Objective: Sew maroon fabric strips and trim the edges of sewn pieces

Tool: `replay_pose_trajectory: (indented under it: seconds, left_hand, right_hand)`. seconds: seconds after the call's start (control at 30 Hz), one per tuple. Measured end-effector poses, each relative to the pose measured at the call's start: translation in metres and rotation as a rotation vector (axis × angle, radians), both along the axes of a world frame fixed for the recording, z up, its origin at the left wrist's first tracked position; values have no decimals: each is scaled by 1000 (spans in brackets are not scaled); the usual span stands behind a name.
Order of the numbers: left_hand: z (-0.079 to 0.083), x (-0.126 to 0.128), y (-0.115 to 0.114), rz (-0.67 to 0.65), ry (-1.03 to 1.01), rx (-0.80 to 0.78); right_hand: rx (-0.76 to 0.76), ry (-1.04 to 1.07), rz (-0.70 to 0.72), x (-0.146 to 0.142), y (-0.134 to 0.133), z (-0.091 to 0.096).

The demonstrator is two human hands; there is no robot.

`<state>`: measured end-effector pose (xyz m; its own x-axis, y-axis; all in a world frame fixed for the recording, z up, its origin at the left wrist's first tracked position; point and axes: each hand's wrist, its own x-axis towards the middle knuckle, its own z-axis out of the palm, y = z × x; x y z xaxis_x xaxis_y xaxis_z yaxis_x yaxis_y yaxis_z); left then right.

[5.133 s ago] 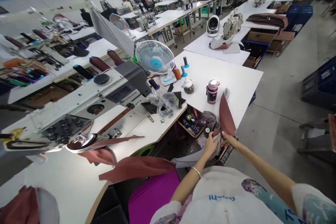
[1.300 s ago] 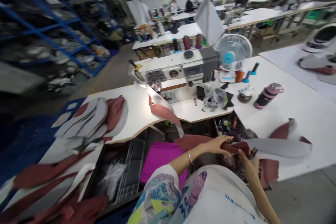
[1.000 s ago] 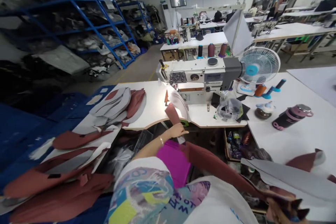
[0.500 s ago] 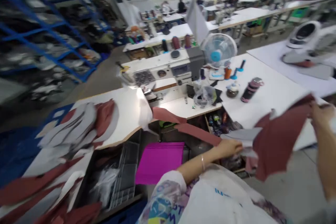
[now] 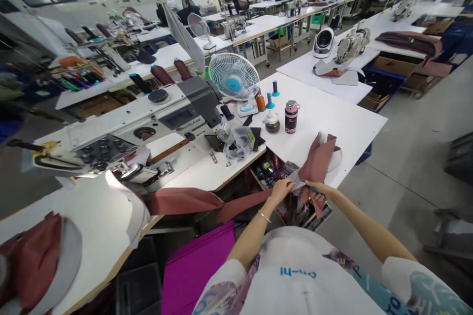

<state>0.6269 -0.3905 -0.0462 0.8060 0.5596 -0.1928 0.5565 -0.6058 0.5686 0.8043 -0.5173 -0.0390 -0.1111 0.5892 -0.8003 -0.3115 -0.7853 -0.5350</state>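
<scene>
Big white table (image 5: 332, 113) mid-frame, its open drawer (image 5: 266, 170) at centre stuffed with little bottles and odds. Red-brown cloth (image 5: 318, 162) hangs off the table edge beside it. Left hand (image 5: 283, 189) pinches the cloth's edge, right hand (image 5: 317, 194) is curled around it.

Matt reddish-brown cloth strip (image 5: 317, 163) lies on a smooth white laminate table (image 5: 351, 120).

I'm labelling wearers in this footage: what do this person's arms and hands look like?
Both forearms are bare. The left hand has a thin bracelet at its wrist; the right hand wears nothing visible. Short sleeves carry a colourful print.
</scene>
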Motion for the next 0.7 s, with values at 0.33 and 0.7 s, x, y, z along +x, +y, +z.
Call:
replay_pose_trajectory:
  seconds: [0.33, 0.7]
  left_hand:
    - [-1, -15, -2, 2, -140, -75]
    - [55, -73, 10, 316, -260, -45]
  right_hand:
    - [117, -90, -51, -1, 5, 7]
    - [571, -707, -477, -102, -13, 61]
